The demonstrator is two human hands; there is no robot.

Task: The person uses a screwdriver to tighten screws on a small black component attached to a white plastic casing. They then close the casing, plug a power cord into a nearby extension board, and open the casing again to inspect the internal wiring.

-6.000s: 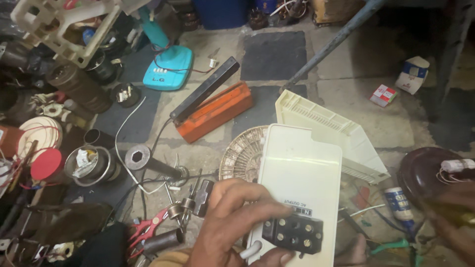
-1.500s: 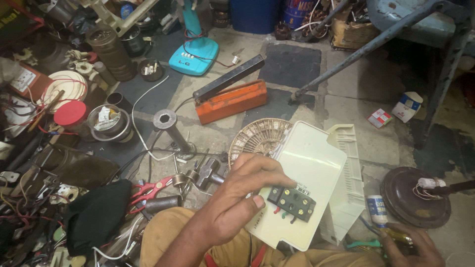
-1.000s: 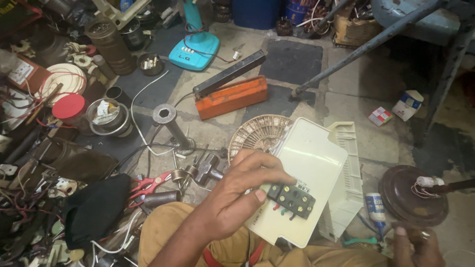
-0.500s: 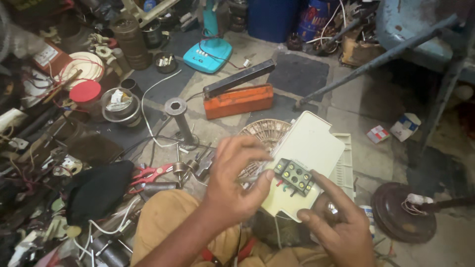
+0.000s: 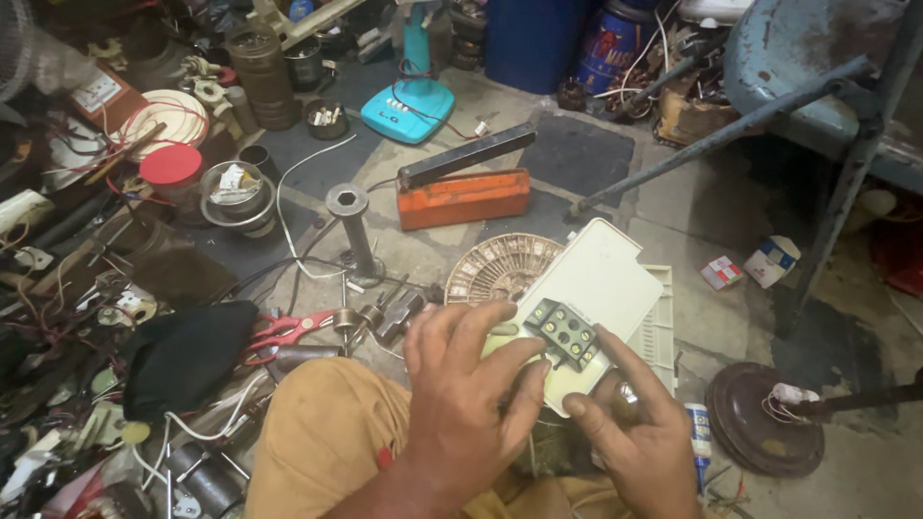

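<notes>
Two hands on one cream plastic housing (image 5: 601, 288), held tilted over lap, above cluttered floor. Left hand (image 5: 461, 394) clamped on housing's near-left edge, thumb beside dark switch block (image 5: 562, 332) with pale round buttons. Right hand (image 5: 635, 432) under housing's lower end, index finger stretched up, touching switch block's right side; fingers loosely curled, grip underneath hidden. Round slotted disc (image 5: 495, 269) on floor just behind housing. Orange and black tool (image 5: 461, 187) further back, red-handled pliers (image 5: 284, 332) to left
</notes>
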